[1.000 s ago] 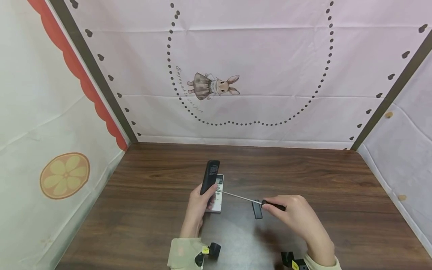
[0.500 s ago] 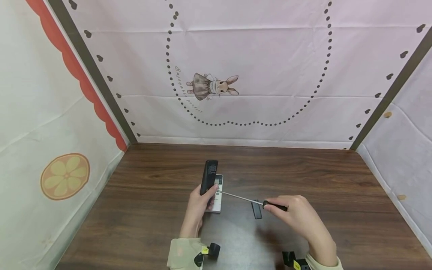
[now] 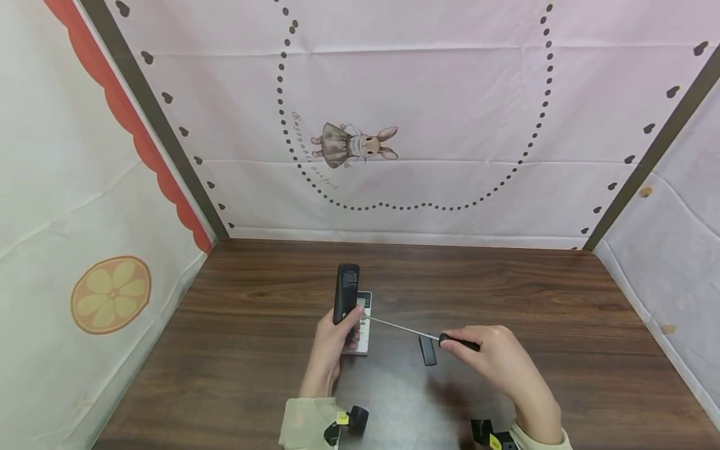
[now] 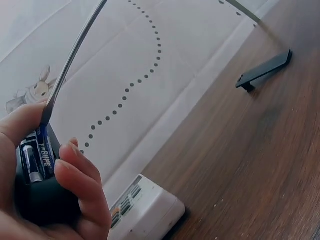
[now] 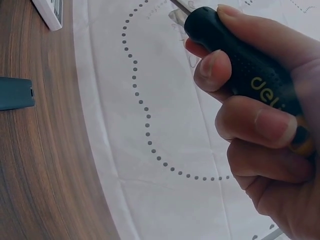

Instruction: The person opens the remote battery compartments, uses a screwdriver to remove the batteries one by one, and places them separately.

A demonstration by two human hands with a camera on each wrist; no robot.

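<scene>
My left hand (image 3: 332,340) grips a black remote control (image 3: 345,289), its back turned up. In the left wrist view its battery compartment lies uncovered, with batteries (image 4: 39,157) side by side in it. My right hand (image 3: 500,356) holds a screwdriver (image 5: 245,60) by its dark handle, fingers curled round it. The screwdriver's flat tip (image 4: 46,117) reaches into the end of the compartment, close by my left thumb. A small dark battery cover (image 3: 427,351) lies on the table between the hands.
A white remote control (image 3: 362,337) lies on the wooden table (image 3: 253,325), partly hidden behind my left hand. A printed white cloth (image 3: 450,125) hangs at the back, and more cloth panels stand at both sides.
The black remote control has turned slightly, its far end shifting left and more upright. My right hand has moved a little to the right, and the screwdriver stays at the compartment.
</scene>
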